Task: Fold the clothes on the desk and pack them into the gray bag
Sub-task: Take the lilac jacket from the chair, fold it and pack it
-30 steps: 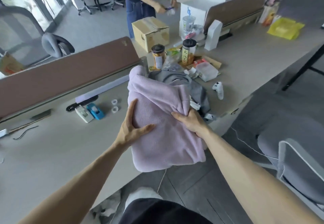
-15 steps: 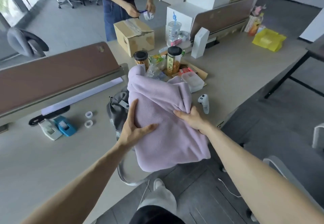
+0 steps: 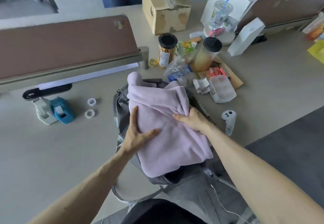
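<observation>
Fleece (image 3: 164, 136) sits over bag (image 3: 121, 108) on worktop (image 3: 52, 153); my L hand (image 3: 138, 134) lies flat on its side, R hand (image 3: 192, 120) grips its fold.

Two bare forearms (image 3: 98, 180), black top (image 3: 163, 211) low in view

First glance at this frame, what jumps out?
The folded lilac fleece sits mid-frame over the gray bag at the near edge of the desk. The left hand presses its left side and the right hand grips a fold on its right. Behind it stand black-lidded jars in a clutter, with a taped cardboard box at the far edge.
</observation>
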A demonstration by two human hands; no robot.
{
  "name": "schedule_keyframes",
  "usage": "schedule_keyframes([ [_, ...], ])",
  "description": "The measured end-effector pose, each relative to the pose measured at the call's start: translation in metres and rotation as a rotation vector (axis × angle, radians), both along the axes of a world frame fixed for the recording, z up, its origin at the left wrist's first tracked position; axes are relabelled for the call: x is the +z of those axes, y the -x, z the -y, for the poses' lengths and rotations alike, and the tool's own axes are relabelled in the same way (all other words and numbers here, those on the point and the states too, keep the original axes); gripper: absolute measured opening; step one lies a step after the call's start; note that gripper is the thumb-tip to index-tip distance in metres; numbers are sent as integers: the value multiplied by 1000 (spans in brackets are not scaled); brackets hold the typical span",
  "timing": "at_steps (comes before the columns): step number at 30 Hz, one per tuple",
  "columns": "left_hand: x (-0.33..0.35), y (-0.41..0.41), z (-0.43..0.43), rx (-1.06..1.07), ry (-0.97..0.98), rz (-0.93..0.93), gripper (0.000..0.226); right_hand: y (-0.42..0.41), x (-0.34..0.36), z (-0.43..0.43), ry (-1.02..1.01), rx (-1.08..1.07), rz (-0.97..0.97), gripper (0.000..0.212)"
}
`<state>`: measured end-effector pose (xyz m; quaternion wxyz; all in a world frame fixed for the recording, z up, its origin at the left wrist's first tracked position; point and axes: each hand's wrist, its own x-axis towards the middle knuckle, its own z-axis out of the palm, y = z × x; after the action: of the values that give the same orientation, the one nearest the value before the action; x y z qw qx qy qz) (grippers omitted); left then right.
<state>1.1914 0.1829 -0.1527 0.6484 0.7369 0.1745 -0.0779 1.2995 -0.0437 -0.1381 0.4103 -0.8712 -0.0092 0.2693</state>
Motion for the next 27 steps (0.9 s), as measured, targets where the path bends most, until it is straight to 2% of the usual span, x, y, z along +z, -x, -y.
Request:
schedule_keyframes([
  [6,-17,4,3,-6,-16,-85,132,-9,-22,-2,44,65,-153,62],
  [9,-24,1,3,-51,-52,-118,131,-13,-36,2,65,58,-224,80],
  [15,-34,-9,7,-55,-200,-234,130,-20,-51,4,121,53,-307,86],
  [18,-26,-12,14,-17,-356,-230,123,-25,-48,4,125,77,-309,73],
  [21,-13,-26,12,125,-546,-73,118,-29,-48,4,95,87,-298,51],
  [23,-5,-48,6,186,-572,-10,123,-33,-48,3,53,78,-310,50],
  [27,2,-84,11,16,-652,-139,128,-47,-42,2,-94,75,-278,40],
])
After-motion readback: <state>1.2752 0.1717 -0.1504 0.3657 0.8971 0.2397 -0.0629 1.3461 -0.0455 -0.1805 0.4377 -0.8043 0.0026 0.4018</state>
